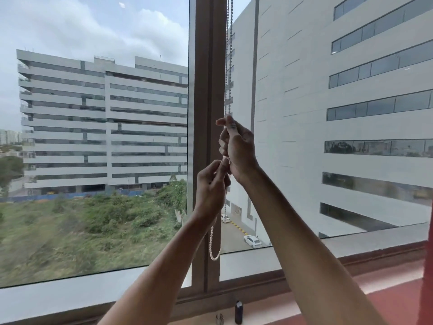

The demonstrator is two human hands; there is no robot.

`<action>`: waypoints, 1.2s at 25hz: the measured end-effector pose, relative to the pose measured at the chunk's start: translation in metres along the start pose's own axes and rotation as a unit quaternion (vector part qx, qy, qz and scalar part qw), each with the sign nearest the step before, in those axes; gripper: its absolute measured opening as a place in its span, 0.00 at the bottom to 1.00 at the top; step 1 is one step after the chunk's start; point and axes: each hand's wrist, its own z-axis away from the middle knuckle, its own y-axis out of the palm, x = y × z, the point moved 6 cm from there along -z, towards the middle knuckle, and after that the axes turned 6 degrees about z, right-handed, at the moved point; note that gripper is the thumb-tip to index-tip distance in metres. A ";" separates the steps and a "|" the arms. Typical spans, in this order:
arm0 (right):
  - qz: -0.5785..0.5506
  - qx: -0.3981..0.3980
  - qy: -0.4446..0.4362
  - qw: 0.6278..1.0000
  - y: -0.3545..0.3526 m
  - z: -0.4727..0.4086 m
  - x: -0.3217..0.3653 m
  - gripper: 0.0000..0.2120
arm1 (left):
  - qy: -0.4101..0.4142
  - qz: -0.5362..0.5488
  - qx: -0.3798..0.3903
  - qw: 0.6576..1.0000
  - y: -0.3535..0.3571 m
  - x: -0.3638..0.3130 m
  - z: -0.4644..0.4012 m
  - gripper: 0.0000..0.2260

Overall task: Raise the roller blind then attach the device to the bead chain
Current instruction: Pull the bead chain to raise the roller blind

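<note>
The thin white beaded chain (229, 55) hangs looped beside the brown window mullion (206, 90); it is light, limp and slippery. Your right hand (236, 146) grips it, your left hand (212, 184) pinches just below. Take hold between beads.

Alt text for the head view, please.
Both hands grip the bead chain before the brown window frame: right hand above, left hand below. A small dark device stands on the sill; buildings show outside.
</note>
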 end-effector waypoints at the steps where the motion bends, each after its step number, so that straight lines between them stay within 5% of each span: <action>1: -0.001 0.006 -0.005 1.000 -0.002 0.007 -0.008 0.14 | -0.004 -0.005 -0.004 1.000 -0.004 0.007 0.011 0.18; 15: 0.064 0.010 -0.044 0.997 0.001 0.020 -0.005 0.15 | -0.045 -0.007 0.016 0.999 -0.005 0.001 0.034 0.17; 18: 0.100 0.000 -0.039 0.994 -0.003 0.020 0.003 0.16 | -0.085 -0.139 0.114 0.980 -0.004 -0.015 0.032 0.11; 21: 0.130 0.009 -0.042 0.991 -0.002 0.021 0.012 0.18 | -0.124 -0.344 0.159 0.917 -0.015 -0.039 0.003 0.11; 23: 0.174 0.013 -0.061 0.983 -0.001 0.022 0.018 0.19 | -0.086 -0.396 0.120 0.906 -0.018 -0.070 -0.029 0.12; 26: 0.226 0.002 -0.092 0.970 0.001 0.022 0.025 0.21 | -0.011 -0.358 0.045 0.933 -0.005 -0.121 -0.073 0.11; 30: 0.198 0.018 -0.054 0.978 0.004 0.016 0.029 0.20 | 0.058 -0.274 0.096 0.955 0.043 -0.159 -0.104 0.10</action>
